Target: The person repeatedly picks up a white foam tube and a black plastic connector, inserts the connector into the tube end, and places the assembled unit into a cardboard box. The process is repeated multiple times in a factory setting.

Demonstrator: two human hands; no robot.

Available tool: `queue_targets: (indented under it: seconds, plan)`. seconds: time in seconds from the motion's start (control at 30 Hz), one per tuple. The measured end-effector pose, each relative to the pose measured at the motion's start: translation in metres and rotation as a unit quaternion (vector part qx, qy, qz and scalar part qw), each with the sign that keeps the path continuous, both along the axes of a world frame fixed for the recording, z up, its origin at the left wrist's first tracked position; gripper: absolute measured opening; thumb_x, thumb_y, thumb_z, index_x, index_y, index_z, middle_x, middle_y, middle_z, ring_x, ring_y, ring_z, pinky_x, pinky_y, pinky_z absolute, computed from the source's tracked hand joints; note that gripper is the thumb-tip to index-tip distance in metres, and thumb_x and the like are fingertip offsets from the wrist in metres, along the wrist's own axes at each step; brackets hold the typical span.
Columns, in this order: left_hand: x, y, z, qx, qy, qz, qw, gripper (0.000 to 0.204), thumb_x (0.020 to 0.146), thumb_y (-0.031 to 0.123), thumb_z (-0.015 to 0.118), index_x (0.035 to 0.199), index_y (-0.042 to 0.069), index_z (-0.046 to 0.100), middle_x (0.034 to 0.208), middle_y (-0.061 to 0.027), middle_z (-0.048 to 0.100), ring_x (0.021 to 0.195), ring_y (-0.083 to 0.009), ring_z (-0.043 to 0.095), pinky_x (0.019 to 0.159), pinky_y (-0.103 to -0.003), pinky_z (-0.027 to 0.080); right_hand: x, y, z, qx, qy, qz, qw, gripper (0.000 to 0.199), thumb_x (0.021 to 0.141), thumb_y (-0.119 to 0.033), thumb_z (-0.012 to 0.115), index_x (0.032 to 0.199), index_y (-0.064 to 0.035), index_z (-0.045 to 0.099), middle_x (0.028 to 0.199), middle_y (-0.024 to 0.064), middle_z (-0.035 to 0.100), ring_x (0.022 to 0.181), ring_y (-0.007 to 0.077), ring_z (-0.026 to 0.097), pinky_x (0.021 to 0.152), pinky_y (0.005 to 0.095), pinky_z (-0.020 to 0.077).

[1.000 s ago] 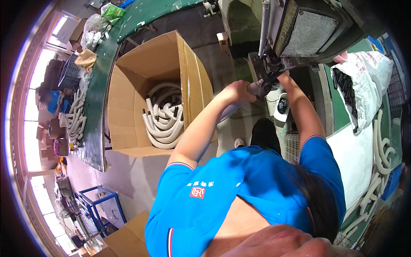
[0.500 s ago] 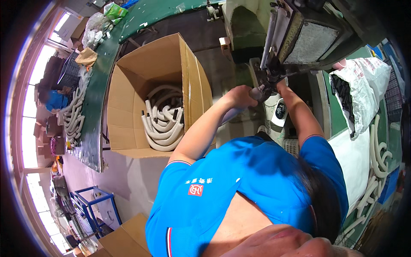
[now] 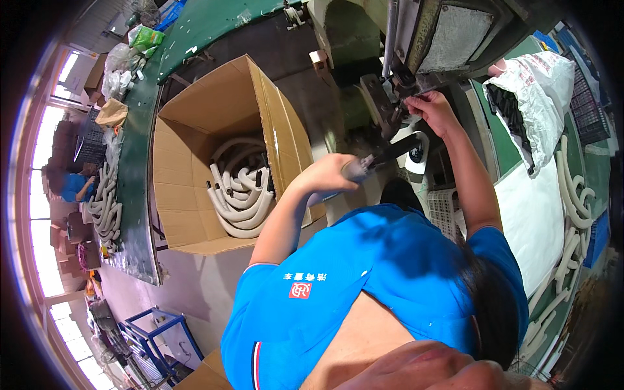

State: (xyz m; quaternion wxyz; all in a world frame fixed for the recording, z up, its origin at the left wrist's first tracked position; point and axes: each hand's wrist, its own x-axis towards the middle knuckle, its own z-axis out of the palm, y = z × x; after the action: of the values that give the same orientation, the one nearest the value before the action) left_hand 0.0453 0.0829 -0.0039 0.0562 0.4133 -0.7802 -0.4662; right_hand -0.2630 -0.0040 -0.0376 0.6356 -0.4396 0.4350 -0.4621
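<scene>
In the head view, we see the left hand [image 3: 329, 174] closed round a pale tube [image 3: 356, 170], its fingers wrapped and pressed together. The right hand [image 3: 437, 112] is raised to the machine [image 3: 455, 39], thumb and fingertips drawn together at its dark fittings; we cannot tell what, if anything, they pinch.

As we judge it, the work is partway along: a heap of tubes [image 3: 244, 224], several with dark ends, lies in the cardboard box [image 3: 179, 182], while this tube is outside it, in front of the machine. More pale tubes [image 3: 572, 185] lie loose on the right-hand table, apparently left to do.

The held tube looks smooth and greyish, mostly hidden by the hand. A black rod [image 3: 398, 149] runs on from its end; we cannot tell whether they are joined.
</scene>
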Motion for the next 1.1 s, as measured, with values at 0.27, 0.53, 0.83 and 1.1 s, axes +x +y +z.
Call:
queue_targets:
  seconds: [0.27,0.53,0.83,1.1]
  plan:
    - [0.026,0.046,-0.014,0.065,0.06,0.109,0.99,0.039,0.062,0.018,0.072,0.096,0.003,0.059,0.081,-0.0088,0.061,0.074,-0.0185,0.055,0.075,-0.031,0.046,0.002,0.003,0.007,0.017,-0.04,0.031,0.999,0.016,0.085,-0.011,0.065,0.097,-0.0007,0.065,0.087,0.0061,0.066,0.072,0.0106,0.061,0.069,0.0236,0.0518]
    - [-0.003,0.067,0.008,0.074,0.006,0.121,0.99,0.045,0.061,0.025,0.071,0.099,0.003,0.061,0.086,-0.0161,0.065,0.079,-0.0301,0.062,0.077,-0.035,0.048,0.012,-0.085,-0.072,-0.425,0.452,-0.172,0.765,0.01,0.083,-0.011,0.057,0.083,-0.0023,0.061,0.084,0.0089,0.063,0.079,0.0211,0.059,0.071,0.0355,0.0471]
    - [-0.019,0.103,0.015,0.054,-0.002,0.228,0.972,0.047,0.06,0.025,0.073,0.099,0.003,0.059,0.084,-0.0171,0.064,0.079,-0.0322,0.061,0.075,-0.037,0.047,0.021,-0.138,-0.156,-0.378,0.441,-0.111,0.806,0.018,0.084,-0.024,0.055,0.089,-0.0079,0.061,0.085,0.0141,0.062,0.08,0.0311,0.057,0.071,0.0427,0.0434]
    - [-0.041,0.131,0.013,0.096,-0.007,0.304,0.948,0.043,0.063,0.019,0.074,0.099,0.003,0.059,0.084,-0.0136,0.063,0.078,-0.0252,0.059,0.075,-0.035,0.046,-0.004,-0.1,-0.144,-0.266,0.649,0.143,0.698,0.019,0.078,-0.014,0.055,0.092,-0.0076,0.066,0.095,0.0168,0.066,0.09,0.0337,0.063,0.075,0.0432,0.0508]
